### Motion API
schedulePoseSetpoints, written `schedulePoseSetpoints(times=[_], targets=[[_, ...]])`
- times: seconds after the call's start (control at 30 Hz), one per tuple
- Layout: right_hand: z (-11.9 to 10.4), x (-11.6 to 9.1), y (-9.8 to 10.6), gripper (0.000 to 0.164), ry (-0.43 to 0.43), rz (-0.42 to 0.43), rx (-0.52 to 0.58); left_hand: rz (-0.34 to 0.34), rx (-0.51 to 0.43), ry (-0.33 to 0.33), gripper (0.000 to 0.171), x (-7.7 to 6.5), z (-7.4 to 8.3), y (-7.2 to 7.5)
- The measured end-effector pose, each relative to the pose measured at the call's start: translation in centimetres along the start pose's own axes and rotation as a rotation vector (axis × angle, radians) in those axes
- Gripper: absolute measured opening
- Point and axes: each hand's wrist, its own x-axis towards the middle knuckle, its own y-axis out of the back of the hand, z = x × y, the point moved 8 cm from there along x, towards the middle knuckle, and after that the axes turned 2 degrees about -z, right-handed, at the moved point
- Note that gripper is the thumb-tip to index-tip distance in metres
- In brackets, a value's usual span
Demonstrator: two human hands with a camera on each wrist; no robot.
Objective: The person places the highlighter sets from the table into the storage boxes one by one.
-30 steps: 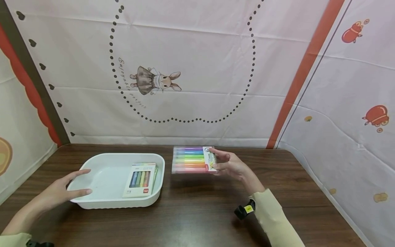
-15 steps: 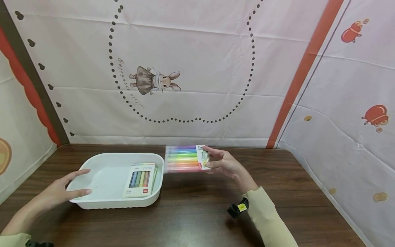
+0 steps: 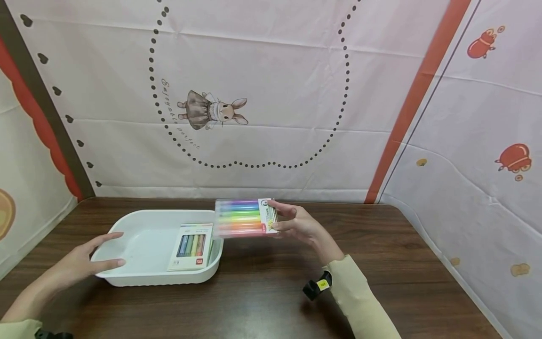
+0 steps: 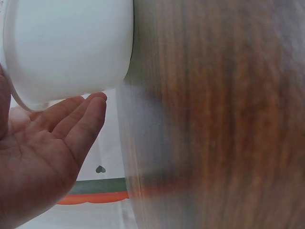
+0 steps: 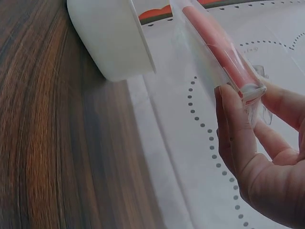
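Observation:
A white plastic basin (image 3: 141, 245) stands on the left of the table. My left hand (image 3: 80, 261) grips its left end, with thumb and forefinger over the rim; in the left wrist view other fingers (image 4: 90, 117) lie along the outside of the basin wall. Inside, a white box of crayons (image 3: 182, 262) with a window leans at the right end. My right hand (image 3: 301, 226) pinches the labelled end of a clear pack of rainbow-coloured markers (image 3: 240, 218). The pack is held up, level, its far end overlapping the basin's right rim in the head view.
The brown wooden table (image 3: 262, 301) runs back to a hanging white cloth (image 3: 271, 84) printed with a rabbit and dots. Another patterned cloth (image 3: 474, 188) bounds the right side. A black wrist camera (image 3: 313, 288) sits below my right sleeve.
My right hand has carried the marker pack leftwards, from beside the basin until it overlaps the right rim. My left hand, the basin and the crayon box have stayed put.

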Motion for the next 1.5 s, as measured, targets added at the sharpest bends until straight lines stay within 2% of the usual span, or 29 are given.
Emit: schedulePoseSetpoints(times=[0.43,0.73,0.97,1.2,1.5], targets=[[0.3,1.1,-1.7,0.067,0.002,-0.012,0.043,-0.007,-0.002,0.012,0.077,0.2,0.0,0.1],[0.3,1.4,-3.3,0.067,0.01,-0.049,0.024,-0.009,0.004,0.017,0.077,0.1,0.0,0.1],[0.1,1.7,-4.3,0.067,0.01,-0.056,0.058,0.002,-0.002,0.0,0.075,0.0,0.2,0.2],[0.2,1.9,-5.0,0.067,0.028,-0.08,0.05,-0.027,-0.001,0.042,0.078,0.1,-0.1,0.0],[0.5,2.2,-5.9,0.067,0.026,-0.093,0.059,-0.024,0.01,0.035,0.078,0.1,-0.2,0.0]])
